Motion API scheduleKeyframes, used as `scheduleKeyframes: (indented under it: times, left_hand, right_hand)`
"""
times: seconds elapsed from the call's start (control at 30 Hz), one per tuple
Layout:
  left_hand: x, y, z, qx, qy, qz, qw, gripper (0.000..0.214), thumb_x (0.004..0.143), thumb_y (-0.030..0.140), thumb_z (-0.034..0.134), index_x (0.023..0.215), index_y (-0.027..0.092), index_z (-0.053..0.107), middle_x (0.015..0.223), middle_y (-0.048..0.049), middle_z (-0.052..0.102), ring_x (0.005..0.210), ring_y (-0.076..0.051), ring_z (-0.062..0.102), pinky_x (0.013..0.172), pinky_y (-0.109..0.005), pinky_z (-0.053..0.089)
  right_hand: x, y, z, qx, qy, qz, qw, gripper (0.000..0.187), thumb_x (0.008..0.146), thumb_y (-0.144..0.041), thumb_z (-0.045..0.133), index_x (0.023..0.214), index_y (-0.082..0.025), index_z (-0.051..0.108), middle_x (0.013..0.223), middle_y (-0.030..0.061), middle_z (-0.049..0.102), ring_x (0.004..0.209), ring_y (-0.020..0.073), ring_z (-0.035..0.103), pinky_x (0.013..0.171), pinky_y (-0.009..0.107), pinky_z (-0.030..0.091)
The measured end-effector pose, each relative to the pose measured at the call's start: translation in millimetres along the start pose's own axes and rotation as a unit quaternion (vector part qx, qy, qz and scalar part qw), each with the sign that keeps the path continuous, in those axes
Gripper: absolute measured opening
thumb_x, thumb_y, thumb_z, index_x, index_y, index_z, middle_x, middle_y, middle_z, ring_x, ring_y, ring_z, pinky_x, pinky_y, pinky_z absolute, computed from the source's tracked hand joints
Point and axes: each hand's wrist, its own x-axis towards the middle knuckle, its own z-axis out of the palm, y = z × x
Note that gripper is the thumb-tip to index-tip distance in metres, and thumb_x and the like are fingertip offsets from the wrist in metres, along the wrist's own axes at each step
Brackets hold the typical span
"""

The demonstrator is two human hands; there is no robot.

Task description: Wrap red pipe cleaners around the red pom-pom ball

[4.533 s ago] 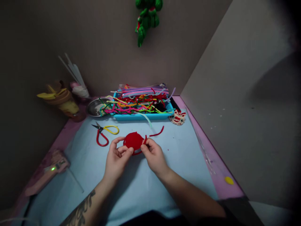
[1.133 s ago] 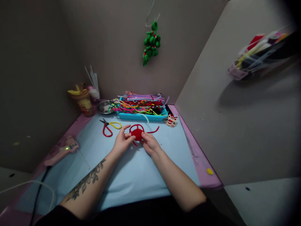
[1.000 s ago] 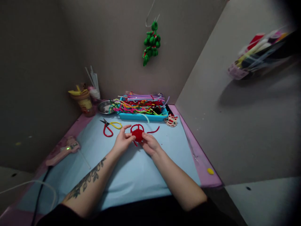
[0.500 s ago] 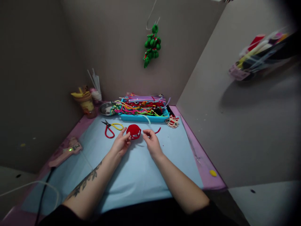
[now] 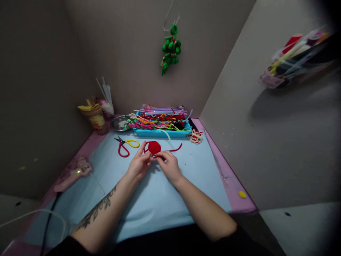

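Fuzzy red pipe-cleaner disc (image 5: 154, 147), round with wiry loops, sits pinched between left hand (image 5: 138, 165) and right hand (image 5: 168, 165).

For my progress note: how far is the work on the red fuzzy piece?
Done: a dense round red disc is already wound. In hand: the left hand steadies it while the right hand pinches a red strand at its lower edge. Left, probably: loose loops around the disc are not tucked in, and a curved red stem lies beside it.
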Motion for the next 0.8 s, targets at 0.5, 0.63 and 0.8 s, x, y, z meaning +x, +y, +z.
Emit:
scheduleKeyframes:
  times: [0.5, 0.63, 0.8]
  left_hand:
    - [0.0, -9.6, -1.5, 0.112, -0.027, 0.043, 0.992, 0.044, 0.055, 0.023, 0.084, 0.097, 0.014, 0.075, 0.085, -0.0091, 0.073, 0.048, -0.007, 0.050, 0.050, -0.023, 0.040]
    - [0.6, -8.7, -1.3, 0.107, -0.016, 0.059, 0.992, 0.047, 0.054, 0.023, 0.086, 0.098, 0.014, 0.075, 0.084, -0.0094, 0.073, 0.051, -0.008, 0.051, 0.050, -0.022, 0.039]
    - [-0.6, -5.9, -0.7, 0.117, -0.020, 0.066, 0.991, 0.053, 0.052, 0.021, 0.086, 0.104, 0.015, 0.074, 0.084, -0.0084, 0.073, 0.054, -0.009, 0.052, 0.050, -0.022, 0.039]
  right_hand:
    - [-0.6, -5.9, -2.3, -0.038, 0.064, -0.030, 0.997, 0.006, 0.076, -0.014, 0.062, 0.076, -0.021, 0.063, 0.087, 0.0039, 0.054, 0.087, 0.0189, 0.057, 0.082, 0.034, 0.048]
    - [0.8, -2.5, -2.7, -0.005, 0.066, -0.009, 0.998, 0.005, 0.080, -0.017, 0.060, 0.078, -0.021, 0.062, 0.088, 0.0034, 0.054, 0.084, 0.0174, 0.057, 0.077, 0.031, 0.049]
    - [0.6, -2.0, -6.5, -0.055, 0.071, -0.057, 0.994, 0.006, 0.084, -0.020, 0.058, 0.085, -0.021, 0.063, 0.090, 0.0054, 0.056, 0.091, 0.0203, 0.056, 0.084, 0.036, 0.047]
